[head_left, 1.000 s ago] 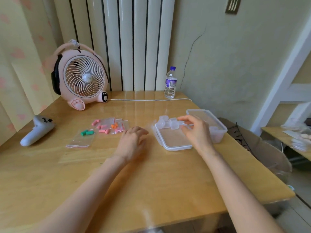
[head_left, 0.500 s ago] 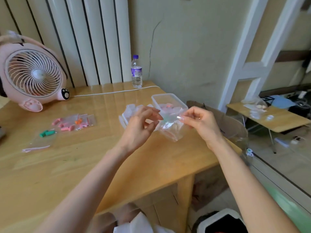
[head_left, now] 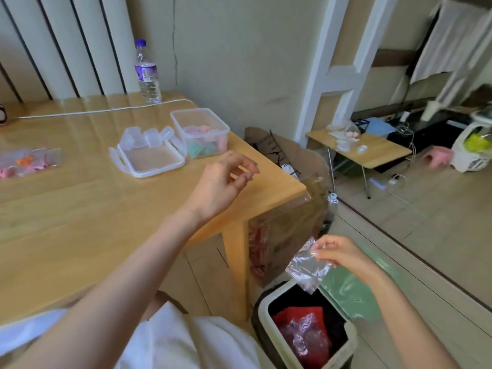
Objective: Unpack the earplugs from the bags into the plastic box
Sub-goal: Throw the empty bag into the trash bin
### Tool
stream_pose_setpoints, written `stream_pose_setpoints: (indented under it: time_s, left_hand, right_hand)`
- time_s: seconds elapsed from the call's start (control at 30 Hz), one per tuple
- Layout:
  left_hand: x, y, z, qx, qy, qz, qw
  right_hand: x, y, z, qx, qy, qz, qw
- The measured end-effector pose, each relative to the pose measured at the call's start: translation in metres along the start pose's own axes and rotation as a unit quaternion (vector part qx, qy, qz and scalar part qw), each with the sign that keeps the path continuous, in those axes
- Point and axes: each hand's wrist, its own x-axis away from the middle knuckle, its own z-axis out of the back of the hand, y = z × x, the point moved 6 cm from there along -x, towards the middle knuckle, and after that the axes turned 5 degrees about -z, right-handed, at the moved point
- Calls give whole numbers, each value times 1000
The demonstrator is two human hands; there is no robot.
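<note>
While the right hand (head_left: 343, 255) pinches an emptied bag (head_left: 306, 270) over the bin (head_left: 263, 304) (presumably to discard it), the left hand (head_left: 221, 182) hovers loosely curled, holding nothing, above the desk (head_left: 80, 222) corner. Earplugs (head_left: 205, 149) lie in the plastic box (head_left: 192, 111); filled bags (head_left: 26, 161) wait far left.

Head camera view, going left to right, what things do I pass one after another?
Bags of earplugs → box lid → plastic box → empty bag, pinched by the right hand.
</note>
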Motion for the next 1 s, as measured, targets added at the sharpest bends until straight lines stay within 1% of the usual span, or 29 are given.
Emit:
stream_pose_setpoints:
  time_s: [0.1,0.2,0.27,0.33,0.4,0.47,0.53,0.6,0.67,0.77,0.87,1.0]
  left_hand:
    - [0,4,-11,1,-4,-6,1000]
    - [1,6,-16,3,-3,-9,1000]
    - [1,5,-16,0,-2,-8,1000]
    - [2,3,-14,-4,1,-2,1000]
    - [2,1,-11,-8,3,6,1000]
    - [1,-2,-7,-13,4,10,1000]
    - [1,-4,-4,-15,4,12,1000]
    - [0,-6,-1,-16,0,14,1000]
    - [0,-6,2,-19,-2,13,1000]
    - [-1,-7,10,-27,-2,13,1000]
    - [-1,-11,23,-36,-2,19,999]
    - [0,-22,51,-53,12,43,998]
  right_hand:
    - [-24,66,-9,39,82,-70,993]
    - [-37,125,-20,99,142,-137,975]
    - [-38,154,-30,110,162,-160,967]
    - [-37,175,-39,117,166,-177,963]
    - [-38,189,-45,119,154,-190,962]
    - [-41,193,-47,119,161,-194,960]
    - [-45,182,-44,93,181,-184,962]
    - [-50,155,-36,55,193,-154,967]
    - [-52,117,-23,9,208,-108,972]
    - [-46,48,5,-58,235,-32,970]
    - [-31,-22,32,-115,256,63,958]
    - [-11,-108,54,-122,293,146,937]
